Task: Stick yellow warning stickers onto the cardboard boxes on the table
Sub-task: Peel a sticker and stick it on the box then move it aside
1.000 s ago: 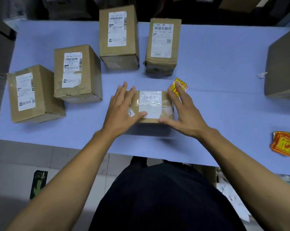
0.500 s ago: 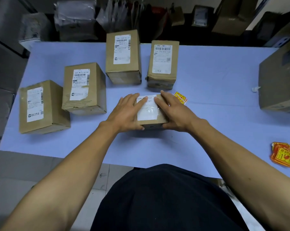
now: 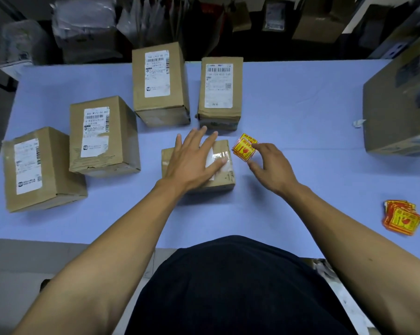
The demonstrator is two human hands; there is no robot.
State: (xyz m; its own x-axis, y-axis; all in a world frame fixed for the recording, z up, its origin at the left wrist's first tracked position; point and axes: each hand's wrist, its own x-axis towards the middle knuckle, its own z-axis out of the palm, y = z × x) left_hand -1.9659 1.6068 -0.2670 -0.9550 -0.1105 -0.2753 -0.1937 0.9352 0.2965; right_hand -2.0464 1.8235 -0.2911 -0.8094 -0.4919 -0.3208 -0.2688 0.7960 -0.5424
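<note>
A small cardboard box [image 3: 224,177] with a taped white label lies on the blue table [image 3: 288,112] in front of me. My left hand [image 3: 192,160] rests flat on its top, fingers spread. Just right of the box lie a few yellow warning stickers [image 3: 244,148]. My right hand [image 3: 271,165] reaches over them, fingertips touching their right edge, thumb apart and nothing lifted. A larger pile of yellow stickers [image 3: 401,217] lies near the table's right front edge.
Several labelled boxes stand around: two at the left [image 3: 42,170] [image 3: 102,136], two behind [image 3: 160,83] [image 3: 219,93]. A big carton [image 3: 400,105] sits at the right edge, a paper scrap [image 3: 358,123] beside it. Bags and cartons crowd behind the table.
My right hand left the small box and moved right to the yellow stickers. My left hand slid further over the box top. The camera tilted up a little.
</note>
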